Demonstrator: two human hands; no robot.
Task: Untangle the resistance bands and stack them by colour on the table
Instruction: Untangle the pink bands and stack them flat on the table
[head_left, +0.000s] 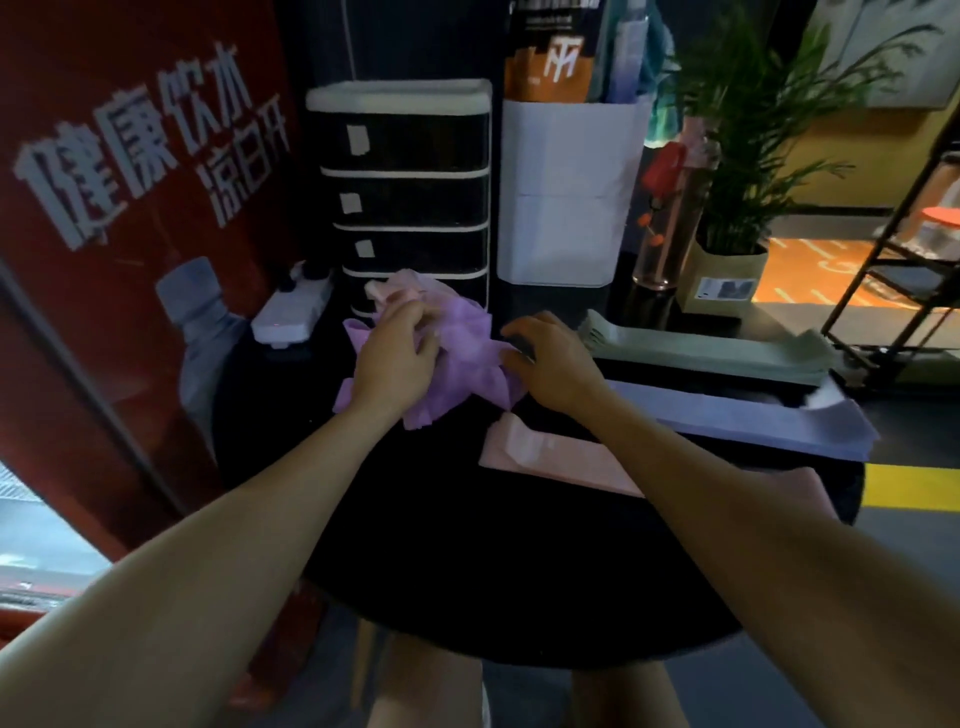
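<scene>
A tangled clump of purple bands with a pink band on top lies at the far middle of the black round table. My left hand grips the clump from the left, fingers curled into it. My right hand pinches the clump's right edge. Three flat stacks lie to the right: green farthest, lavender-blue in the middle, pink nearest, partly under my right forearm.
A black drawer unit and a white bin stand behind the clump. A power strip and a water bottle sit at left. A glass bottle, a potted plant and a metal rack stand right.
</scene>
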